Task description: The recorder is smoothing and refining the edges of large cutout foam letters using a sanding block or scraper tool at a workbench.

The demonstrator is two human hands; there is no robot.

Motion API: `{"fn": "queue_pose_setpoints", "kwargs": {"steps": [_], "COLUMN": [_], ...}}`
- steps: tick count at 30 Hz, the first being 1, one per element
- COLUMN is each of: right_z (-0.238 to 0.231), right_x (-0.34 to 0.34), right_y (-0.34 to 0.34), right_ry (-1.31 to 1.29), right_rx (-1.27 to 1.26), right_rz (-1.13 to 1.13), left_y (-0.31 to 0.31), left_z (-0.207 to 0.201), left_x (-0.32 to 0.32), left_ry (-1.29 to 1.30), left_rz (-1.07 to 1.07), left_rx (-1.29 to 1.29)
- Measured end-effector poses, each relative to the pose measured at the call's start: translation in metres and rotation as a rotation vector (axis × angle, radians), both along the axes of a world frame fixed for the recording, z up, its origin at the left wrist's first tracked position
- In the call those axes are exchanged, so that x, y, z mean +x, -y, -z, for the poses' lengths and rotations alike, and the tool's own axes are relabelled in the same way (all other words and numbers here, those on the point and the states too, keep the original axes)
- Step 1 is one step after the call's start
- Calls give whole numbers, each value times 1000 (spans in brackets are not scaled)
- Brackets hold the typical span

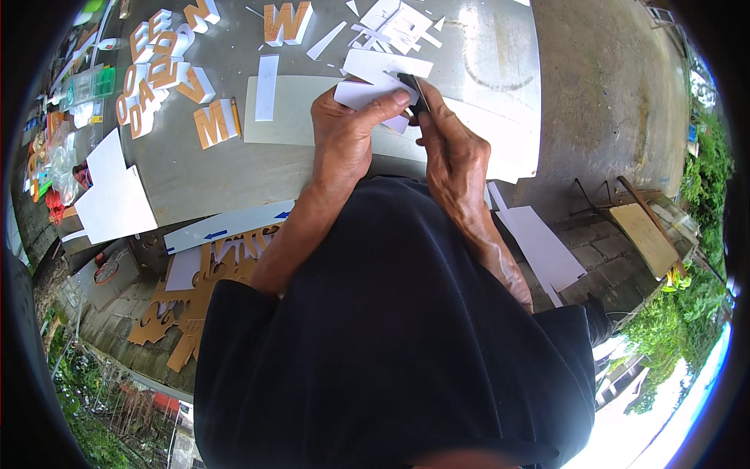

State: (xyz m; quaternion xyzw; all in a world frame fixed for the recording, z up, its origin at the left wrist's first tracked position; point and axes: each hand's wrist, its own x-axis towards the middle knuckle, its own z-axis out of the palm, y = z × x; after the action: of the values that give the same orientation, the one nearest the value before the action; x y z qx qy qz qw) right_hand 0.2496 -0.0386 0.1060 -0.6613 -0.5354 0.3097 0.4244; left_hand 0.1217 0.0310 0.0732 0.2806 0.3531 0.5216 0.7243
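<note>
My left hand (344, 137) is closed on a white sheet piece (363, 94), thumb on top and fingers beneath. A V-shaped gap opens in the white material at its right side. My right hand (455, 144) is wrapped round dark scissors (416, 90), whose tip points up and left at the white piece; its handles are mostly hidden by the fingers. Just beyond my hands lies a heap of white offcuts (394, 27). A pale board (293, 109) lies flat under my left hand, and a white strip (266, 87) rests on it.
Several white-sided block letters with brown faces (164, 70) stand at the far left. A pencil (235, 117) leans by one. A white sheet (116, 191) overhangs the table's left edge. Cut brown cardboard (183, 313) lies below the table, and a wooden-seated chair (642, 238) stands right.
</note>
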Motion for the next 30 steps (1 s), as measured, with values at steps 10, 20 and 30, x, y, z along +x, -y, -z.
{"fn": "queue_pose_setpoints", "kwargs": {"steps": [10, 20, 30], "right_z": [-9, 1, 19], "right_x": [-1, -4, -8], "right_y": [-9, -2, -5], "right_ry": [62, 101, 134], "right_rx": [-13, 59, 227], "right_rz": [-33, -38, -26], "left_y": [-4, -2, -3], "left_z": [1, 6, 3], "left_x": [-3, -7, -2], "left_ry": [21, -6, 23], "left_rz": [44, -2, -86], "left_rx": [5, 5, 21]}}
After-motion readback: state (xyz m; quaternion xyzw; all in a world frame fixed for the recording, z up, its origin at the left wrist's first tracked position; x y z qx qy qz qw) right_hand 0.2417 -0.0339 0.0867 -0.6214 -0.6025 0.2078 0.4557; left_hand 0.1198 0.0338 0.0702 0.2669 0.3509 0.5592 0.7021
